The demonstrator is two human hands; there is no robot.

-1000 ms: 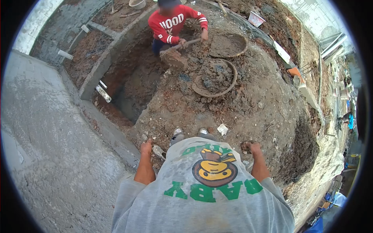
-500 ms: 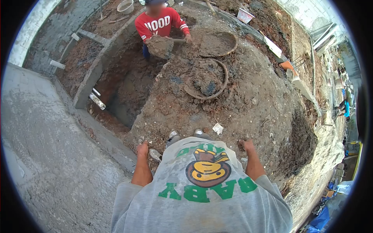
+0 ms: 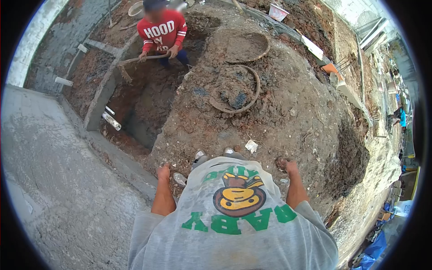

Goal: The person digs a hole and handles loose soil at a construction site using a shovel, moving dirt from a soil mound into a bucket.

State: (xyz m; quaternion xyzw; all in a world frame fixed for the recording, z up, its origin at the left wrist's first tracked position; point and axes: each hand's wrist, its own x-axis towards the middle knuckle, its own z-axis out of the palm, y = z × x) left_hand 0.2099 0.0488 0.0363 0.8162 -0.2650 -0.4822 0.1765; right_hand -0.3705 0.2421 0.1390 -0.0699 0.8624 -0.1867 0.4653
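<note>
My left hand [image 3: 163, 171] hangs low at my left side, near the edge of the dug pit [image 3: 150, 105]. Its fingers are loosely apart and hold nothing that I can see. Over the dirt on the other side, my right hand [image 3: 286, 165] hangs with relaxed, slightly bent fingers and no visible object. Ahead of my shoes lie two round, muddy baskets: the nearer basket [image 3: 258, 85] is heaped with wet soil, and the farther basket [image 3: 268, 47] also holds mud. A co-worker in a red shirt [image 3: 162, 32] stands in the pit, both hands on a long-handled hoe [image 3: 148, 57].
A concrete wall [image 3: 101, 92] borders the pit, with white pipes [image 3: 111, 120] jutting from it. A pale scrap [image 3: 251, 146] lies before my feet. Dark soil [image 3: 346, 157] is piled at right. Another bucket [image 3: 278, 12] stands at the back.
The co-worker has swung the hoe from beside the baskets to the left, its blade now over the pit by the wall. My hands have barely moved.
</note>
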